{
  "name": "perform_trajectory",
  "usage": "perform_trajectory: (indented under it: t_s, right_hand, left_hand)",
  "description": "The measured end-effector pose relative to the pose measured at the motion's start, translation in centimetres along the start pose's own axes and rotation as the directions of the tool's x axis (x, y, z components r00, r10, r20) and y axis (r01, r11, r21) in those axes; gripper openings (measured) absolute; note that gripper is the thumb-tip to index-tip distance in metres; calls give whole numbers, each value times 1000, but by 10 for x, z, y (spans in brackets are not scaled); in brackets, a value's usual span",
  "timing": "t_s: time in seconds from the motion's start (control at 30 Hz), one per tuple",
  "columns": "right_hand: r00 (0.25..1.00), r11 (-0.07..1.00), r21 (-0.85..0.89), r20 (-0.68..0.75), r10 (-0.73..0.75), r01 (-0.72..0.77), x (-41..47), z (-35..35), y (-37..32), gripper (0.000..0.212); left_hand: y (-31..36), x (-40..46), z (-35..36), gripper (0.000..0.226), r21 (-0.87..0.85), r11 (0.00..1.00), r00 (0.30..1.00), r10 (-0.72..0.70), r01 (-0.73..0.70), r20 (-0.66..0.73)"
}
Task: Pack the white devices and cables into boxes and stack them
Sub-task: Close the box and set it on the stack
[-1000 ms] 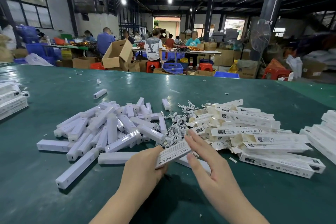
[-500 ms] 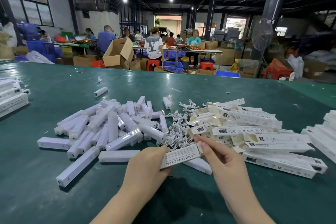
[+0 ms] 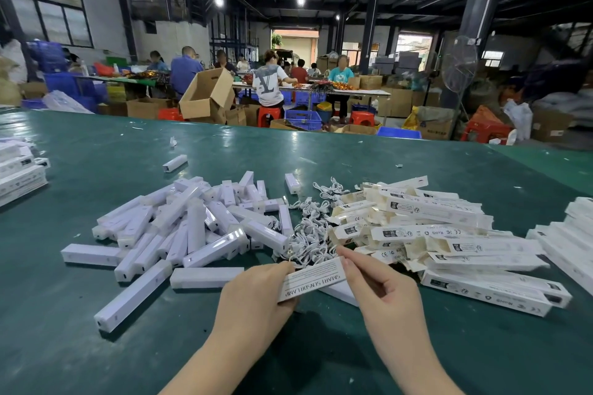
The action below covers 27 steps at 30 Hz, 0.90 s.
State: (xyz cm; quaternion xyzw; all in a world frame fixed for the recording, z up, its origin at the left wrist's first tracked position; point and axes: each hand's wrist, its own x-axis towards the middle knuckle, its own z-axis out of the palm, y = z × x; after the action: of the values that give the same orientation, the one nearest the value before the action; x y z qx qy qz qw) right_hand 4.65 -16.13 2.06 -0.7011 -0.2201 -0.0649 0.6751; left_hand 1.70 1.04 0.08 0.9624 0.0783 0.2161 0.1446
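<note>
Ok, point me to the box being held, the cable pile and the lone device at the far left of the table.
held box (image 3: 313,279), head view, on its printed face.
cable pile (image 3: 308,242), head view, on the middle of the tangle.
lone device (image 3: 175,163), head view, on its top face.
</note>
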Motion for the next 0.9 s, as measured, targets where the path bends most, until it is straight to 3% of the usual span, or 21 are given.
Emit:
perform_trajectory:
  t_s: [0.1,0.33,0.5,0.63,0.73,0.9]
  right_hand:
    - [996,1000,-26,88,-2,4,-4,8,2,35]
    - [925,998,39,380,32,-51,-10,22,11,64]
    - [997,997,-70,76,-34,40,-5,13,9,33]
    - [989,994,98,-139,57,-44,10,-3,9,28]
    - [983,987,126,-142,113,-95,14,-6,10,32]
    - [989,987,99,-69,132,-125,11,-3,14,40]
  left_hand:
    - [-1,1,1,20,-59,998,1000,-24,24,-2]
    - [-6,0,-4,14,-107,994,997,-2,-6,-74]
    - [4,-1,-2,22,-214,964,985,136,-156,-105]
    - [5,-2,2,38,-269,948,983,149,-172,-103]
    - [0,-2,4,33,-396,905,988,143,-155,-61]
    - [-8,-1,6,22,-424,886,982,172,-189,-77]
